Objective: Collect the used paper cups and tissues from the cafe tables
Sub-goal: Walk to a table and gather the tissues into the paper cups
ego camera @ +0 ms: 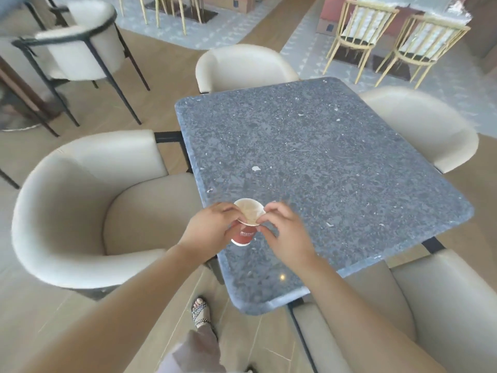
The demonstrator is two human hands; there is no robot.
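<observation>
A red paper cup (243, 236) with white lettering is held upright over the near left part of the grey speckled table (322, 162). Its open mouth is beige inside, with something pale and crumpled showing in it; whether that is a tissue I cannot tell. My left hand (207, 228) grips the cup's side and rim from the left. My right hand (285, 232) pinches the rim from the right with curled fingers. A small white scrap (256, 168) lies on the table beyond the cup.
Cream tub chairs ring the table: one at the left (80, 200), one at the far end (242, 67), one at the right (419, 125), one near right (430, 305). Wooden slat chairs (398, 41) stand at the back. My sandalled foot (201, 313) is on the floor below.
</observation>
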